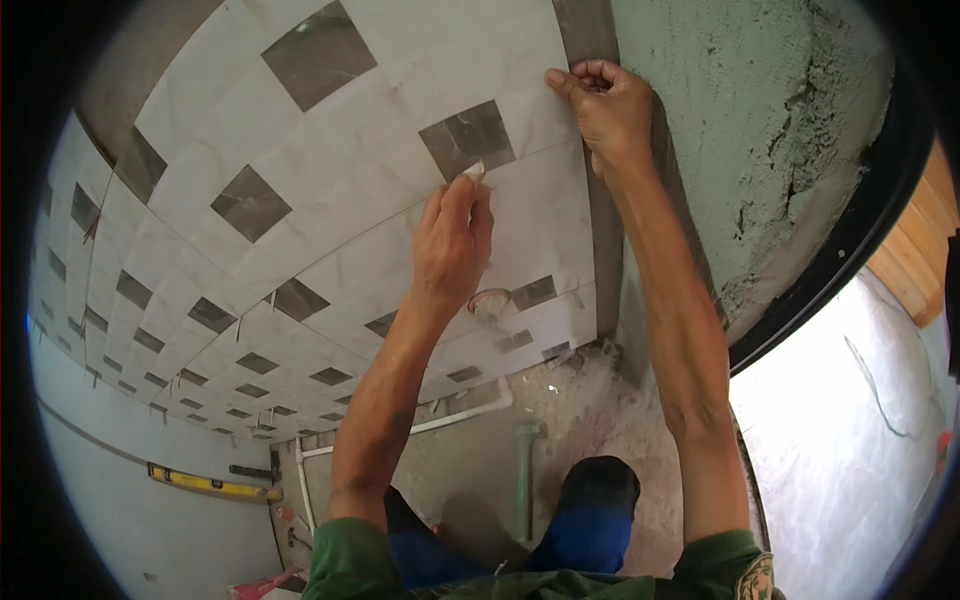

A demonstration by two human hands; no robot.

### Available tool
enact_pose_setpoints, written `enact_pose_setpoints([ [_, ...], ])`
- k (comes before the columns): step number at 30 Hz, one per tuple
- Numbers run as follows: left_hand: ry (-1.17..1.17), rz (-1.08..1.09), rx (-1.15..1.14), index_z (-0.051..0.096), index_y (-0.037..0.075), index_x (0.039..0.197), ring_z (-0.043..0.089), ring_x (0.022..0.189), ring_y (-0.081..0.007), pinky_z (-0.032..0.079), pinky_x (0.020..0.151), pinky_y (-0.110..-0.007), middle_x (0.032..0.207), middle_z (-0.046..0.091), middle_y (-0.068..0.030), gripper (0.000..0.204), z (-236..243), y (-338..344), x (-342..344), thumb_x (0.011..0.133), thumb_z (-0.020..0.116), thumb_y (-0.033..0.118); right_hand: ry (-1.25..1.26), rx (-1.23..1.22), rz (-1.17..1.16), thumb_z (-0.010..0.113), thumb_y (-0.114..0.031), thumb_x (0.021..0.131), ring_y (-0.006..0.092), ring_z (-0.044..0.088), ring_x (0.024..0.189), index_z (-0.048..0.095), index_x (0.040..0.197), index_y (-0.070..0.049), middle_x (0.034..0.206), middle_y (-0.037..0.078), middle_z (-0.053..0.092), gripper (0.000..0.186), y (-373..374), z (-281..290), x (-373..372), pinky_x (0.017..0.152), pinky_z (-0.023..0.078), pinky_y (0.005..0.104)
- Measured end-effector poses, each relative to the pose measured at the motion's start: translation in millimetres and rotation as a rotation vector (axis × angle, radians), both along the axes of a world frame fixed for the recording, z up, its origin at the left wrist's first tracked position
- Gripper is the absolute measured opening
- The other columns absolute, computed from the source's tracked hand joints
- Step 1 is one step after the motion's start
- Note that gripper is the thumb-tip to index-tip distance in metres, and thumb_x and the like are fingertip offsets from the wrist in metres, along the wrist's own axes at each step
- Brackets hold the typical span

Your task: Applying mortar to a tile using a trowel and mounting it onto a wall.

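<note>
White wall tiles (380, 150) with dark grey marbled squares cover the wall before me. My left hand (452, 240) is closed, pinching a small whitish piece (475, 172) against the tile joint, just under a dark square (467, 138). What that piece is, I cannot make out. Higher and to the right, my right hand (612, 112) rests at the side edge of the upper tile. Its thumb lies along the tile's edge and its other fingers are curled in; anything between them is hidden.
Right of the tiles runs a rough grey-green plaster wall (740, 130) with a dark curved edge. Below are a white pipe (450, 418), a green-handled hammer (526, 480) and my knees. A yellow spirit level (210, 483) is at the lower left. Thin spacers (238, 330) stick out of several joints.
</note>
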State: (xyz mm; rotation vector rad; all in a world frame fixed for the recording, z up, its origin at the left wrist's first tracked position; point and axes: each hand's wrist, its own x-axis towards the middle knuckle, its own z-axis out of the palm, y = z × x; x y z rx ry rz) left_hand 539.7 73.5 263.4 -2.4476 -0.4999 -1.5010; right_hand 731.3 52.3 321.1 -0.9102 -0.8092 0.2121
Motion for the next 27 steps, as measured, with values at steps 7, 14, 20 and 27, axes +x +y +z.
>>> enact_pose_setpoints([
  [7, 0.073, -0.032, 0.360, 0.049, -0.001, 0.103, 0.059, 0.071, -0.0258, 0.048, 0.064, -0.034, 0.083, 0.063, -0.0106, 0.033, 9.0, 17.8, 23.0, 0.074, 0.065, -0.004, 0.009, 0.009, 0.000, 0.074, -0.005, 0.071, 0.0075, 0.048, 0.061, 0.059, 0.075, 0.003, 0.068, 0.002, 0.055, 0.017, 5.3, -2.9, 1.9, 0.055, 0.041, 0.0207],
  [14, 0.065, -0.013, 0.371, 0.050, -0.003, 0.102, 0.060, 0.072, -0.0257, 0.049, 0.065, -0.034, 0.084, 0.065, -0.0108, 0.034, 10.0, 22.6, 22.0, 0.073, 0.065, -0.006, 0.043, -0.007, 0.038, 0.077, -0.009, 0.070, 0.0053, 0.045, 0.060, 0.061, 0.076, -0.001, 0.067, -0.002, 0.052, 0.019, 5.3, -2.9, 2.6, 0.055, 0.039, 0.0186],
  [20, 0.067, -0.021, 0.351, 0.051, -0.003, 0.102, 0.060, 0.073, -0.0264, 0.049, 0.065, -0.033, 0.083, 0.064, -0.0109, 0.033, 9.9, 24.1, 18.7, 0.072, 0.065, -0.007, 0.036, -0.023, 0.002, 0.077, -0.009, 0.071, 0.0056, 0.046, 0.060, 0.061, 0.076, -0.001, 0.067, -0.002, 0.053, 0.018, 3.0, -0.4, -2.6, 0.055, 0.039, 0.0187],
  [27, 0.160, -0.041, 0.445, 0.049, -0.006, 0.101, 0.056, 0.072, -0.0284, 0.048, 0.063, -0.035, 0.085, 0.058, -0.0139, 0.033, 15.1, 20.2, 19.9, 0.071, 0.064, -0.009, 0.053, -0.039, 0.041, 0.074, -0.008, 0.074, 0.0068, 0.049, 0.063, 0.064, 0.084, 0.001, 0.070, -0.001, 0.056, 0.017, 0.8, 1.4, -0.7, 0.061, 0.042, 0.0197],
])
